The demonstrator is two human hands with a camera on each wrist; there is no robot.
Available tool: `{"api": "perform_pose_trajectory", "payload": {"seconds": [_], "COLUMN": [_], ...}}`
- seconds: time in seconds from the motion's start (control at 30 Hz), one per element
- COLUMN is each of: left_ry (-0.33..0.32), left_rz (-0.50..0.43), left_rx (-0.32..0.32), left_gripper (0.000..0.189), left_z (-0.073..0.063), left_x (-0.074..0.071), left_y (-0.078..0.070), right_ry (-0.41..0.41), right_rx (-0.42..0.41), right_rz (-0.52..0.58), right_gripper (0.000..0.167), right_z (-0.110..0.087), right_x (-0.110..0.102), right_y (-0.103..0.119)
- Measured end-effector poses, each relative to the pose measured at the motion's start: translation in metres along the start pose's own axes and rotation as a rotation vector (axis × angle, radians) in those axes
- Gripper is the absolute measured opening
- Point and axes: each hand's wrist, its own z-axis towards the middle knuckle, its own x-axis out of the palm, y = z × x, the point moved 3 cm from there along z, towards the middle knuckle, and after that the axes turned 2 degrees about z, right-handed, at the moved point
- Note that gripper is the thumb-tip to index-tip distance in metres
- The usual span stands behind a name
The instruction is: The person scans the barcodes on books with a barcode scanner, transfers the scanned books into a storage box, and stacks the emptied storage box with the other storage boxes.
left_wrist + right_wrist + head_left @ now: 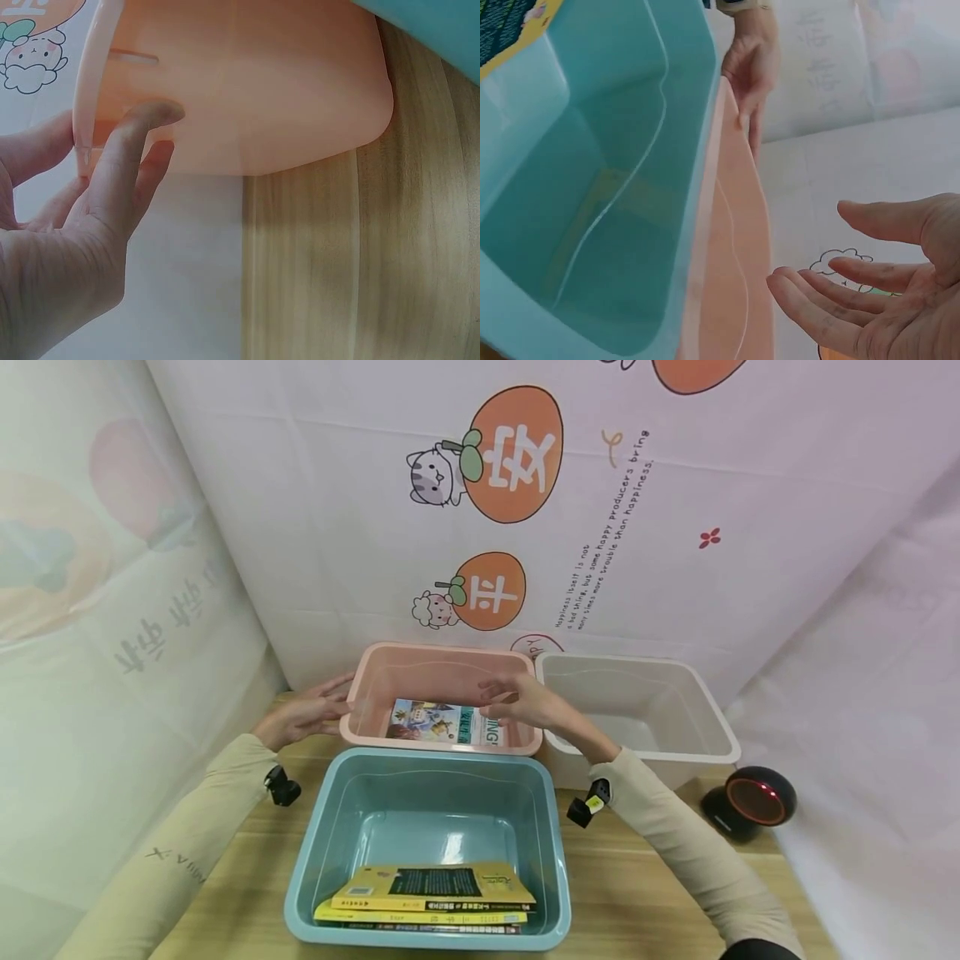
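My left hand (302,715) is at the left end of a pink plastic bin (442,675). In the left wrist view its fingers (124,161) lie loosely along the bin's outer end wall, close under the rim. My right hand (525,700) hovers over the right part of the same bin, palm turned inward, with nothing in it. The right wrist view shows that hand's fingers (825,304) spread and relaxed. Inside the pink bin lies a book (426,722) with a colourful cover, its right part overlapped by my right hand.
In front stands a teal bin (431,793) with several yellow-covered books (442,893) stacked at its near side. A white bin (622,693) is right of the pink one. A round black device (757,797) sits farther right on the wooden table (630,893). Printed white cloth (337,527) hangs behind.
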Motion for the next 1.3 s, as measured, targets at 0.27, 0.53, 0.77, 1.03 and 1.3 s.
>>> {"api": "perform_pose_trajectory", "payload": {"seconds": [0.27, 0.53, 0.77, 1.03, 1.3], "left_ry": [-0.009, -0.023, -0.014, 0.005, 0.026], "left_rz": [0.002, 0.018, 0.039, 0.015, -0.018], "left_rx": [-0.005, -0.026, -0.033, -0.058, -0.044], "left_gripper": [0.079, 0.081, 0.081, 0.081, 0.081], "left_z": [-0.001, 0.001, 0.002, 0.005, 0.002], "left_x": [-0.002, -0.003, -0.004, -0.001, -0.001], "left_y": [0.002, 0.002, -0.002, -0.006, -0.004], "right_ry": [0.081, 0.239, 0.348, 0.493, 0.800], "right_rx": [-0.138, -0.195, -0.119, -0.111, -0.250], "right_rz": [-0.106, -0.168, -0.202, -0.259, -0.292], "right_gripper": [0.051, 0.052, 0.063, 0.072, 0.063], "right_z": [-0.012, -0.033, -0.049, -0.061, -0.074], "right_x": [0.019, 0.038, 0.058, 0.080, 0.103], "right_y": [0.007, 0.008, 0.004, -0.005, -0.004]}}
